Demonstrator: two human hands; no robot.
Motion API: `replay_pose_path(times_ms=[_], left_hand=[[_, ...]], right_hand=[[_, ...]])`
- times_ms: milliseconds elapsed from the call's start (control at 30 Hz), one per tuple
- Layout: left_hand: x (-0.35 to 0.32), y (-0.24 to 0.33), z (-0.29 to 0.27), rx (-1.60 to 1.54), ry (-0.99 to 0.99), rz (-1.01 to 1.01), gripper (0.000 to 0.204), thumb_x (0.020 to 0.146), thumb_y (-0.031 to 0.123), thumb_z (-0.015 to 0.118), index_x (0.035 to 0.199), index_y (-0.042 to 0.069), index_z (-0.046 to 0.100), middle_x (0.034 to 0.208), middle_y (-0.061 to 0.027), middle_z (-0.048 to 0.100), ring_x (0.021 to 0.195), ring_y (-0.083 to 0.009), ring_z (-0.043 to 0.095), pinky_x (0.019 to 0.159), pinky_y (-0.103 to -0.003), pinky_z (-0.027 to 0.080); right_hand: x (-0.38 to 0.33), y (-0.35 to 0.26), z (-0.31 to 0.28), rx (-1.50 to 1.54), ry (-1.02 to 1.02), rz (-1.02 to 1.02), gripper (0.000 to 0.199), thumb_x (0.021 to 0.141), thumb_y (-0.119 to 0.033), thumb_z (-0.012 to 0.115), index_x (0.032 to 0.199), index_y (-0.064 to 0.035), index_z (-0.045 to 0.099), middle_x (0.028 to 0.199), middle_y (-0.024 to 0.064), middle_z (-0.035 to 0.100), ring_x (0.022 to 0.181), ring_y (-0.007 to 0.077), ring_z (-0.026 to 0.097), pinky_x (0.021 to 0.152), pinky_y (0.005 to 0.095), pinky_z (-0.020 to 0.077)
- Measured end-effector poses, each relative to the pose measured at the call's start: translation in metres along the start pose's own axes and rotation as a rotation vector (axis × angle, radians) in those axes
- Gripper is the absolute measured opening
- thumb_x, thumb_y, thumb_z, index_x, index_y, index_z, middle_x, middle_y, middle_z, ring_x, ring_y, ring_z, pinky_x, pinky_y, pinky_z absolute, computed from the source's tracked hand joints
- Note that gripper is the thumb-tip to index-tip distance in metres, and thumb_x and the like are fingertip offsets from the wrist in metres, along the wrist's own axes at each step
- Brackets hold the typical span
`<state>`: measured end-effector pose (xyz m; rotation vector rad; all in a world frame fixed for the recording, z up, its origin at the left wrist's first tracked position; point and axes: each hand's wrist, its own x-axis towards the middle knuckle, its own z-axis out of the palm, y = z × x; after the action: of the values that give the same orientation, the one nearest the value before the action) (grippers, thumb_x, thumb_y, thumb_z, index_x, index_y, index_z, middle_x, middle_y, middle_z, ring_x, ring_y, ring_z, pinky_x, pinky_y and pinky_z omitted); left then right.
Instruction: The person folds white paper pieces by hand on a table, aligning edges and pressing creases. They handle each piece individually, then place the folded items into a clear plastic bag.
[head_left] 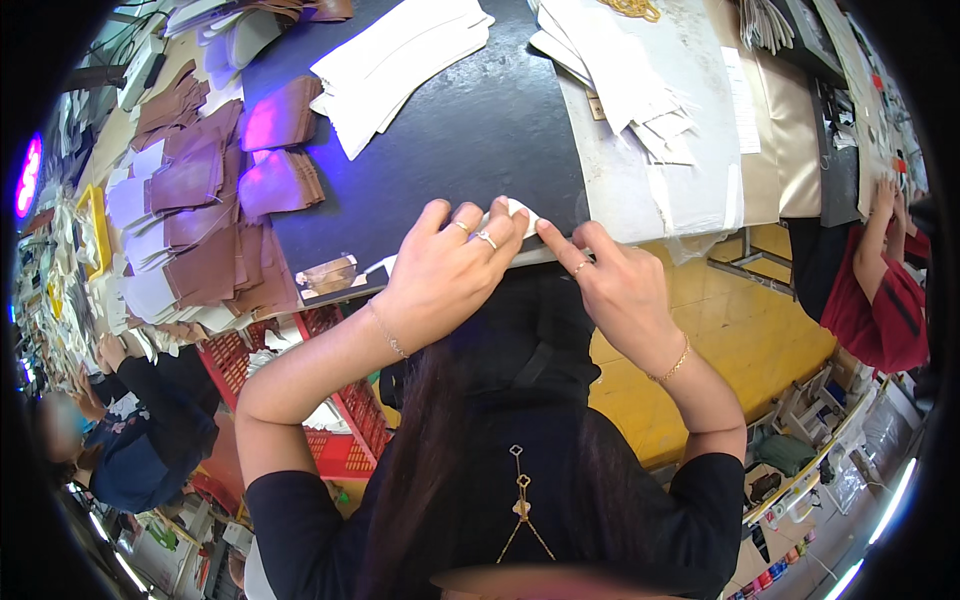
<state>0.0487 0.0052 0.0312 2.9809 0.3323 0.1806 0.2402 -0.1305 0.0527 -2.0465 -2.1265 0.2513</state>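
Observation:
At the near edge of the dark work mat, a white flat piece lies mostly covered by my hands. My left hand wears rings, and its bent fingers press down on the piece. My right hand reaches in from the other side. Its index fingertip touches the piece's right end, while its other fingers curl in; its thumb is hidden. Left of my left hand, a small clear-and-brown object rests at the mat's edge.
Stacks of white cut pieces and more white pieces lie beyond my hands. Brown cut pieces are piled at left. A red plastic basket stands below the table. Other people work at left and right.

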Motion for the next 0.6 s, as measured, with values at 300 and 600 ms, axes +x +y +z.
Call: replay_pose_path(times_ms=[300,600], left_hand=[[-0.005,-0.017,-0.008,-0.039,0.208,-0.112,0.035,0.084,0.02,0.069,0.115,0.003,0.069,0.111,-0.0075,0.065,0.108,-0.025,0.063,0.094,-0.04,0.047],[-0.013,-0.032,0.0,-0.153,0.172,-0.113,0.038,0.085,0.007,0.073,0.12,-0.005,0.066,0.122,-0.0155,0.064,0.113,-0.0326,0.063,0.098,-0.043,0.05]], right_hand=[[0.05,0.017,0.0,-0.031,-0.004,-0.16,0.041,0.087,-0.013,0.064,0.127,-0.0201,0.072,0.091,0.0039,0.052,0.062,0.0173,0.065,0.053,0.0335,0.051],[0.071,0.015,0.008,0.188,0.16,0.021,0.029,0.089,-0.013,0.073,0.118,-0.0141,0.075,0.087,0.0046,0.062,0.068,0.0255,0.067,0.06,0.0357,0.0539]])
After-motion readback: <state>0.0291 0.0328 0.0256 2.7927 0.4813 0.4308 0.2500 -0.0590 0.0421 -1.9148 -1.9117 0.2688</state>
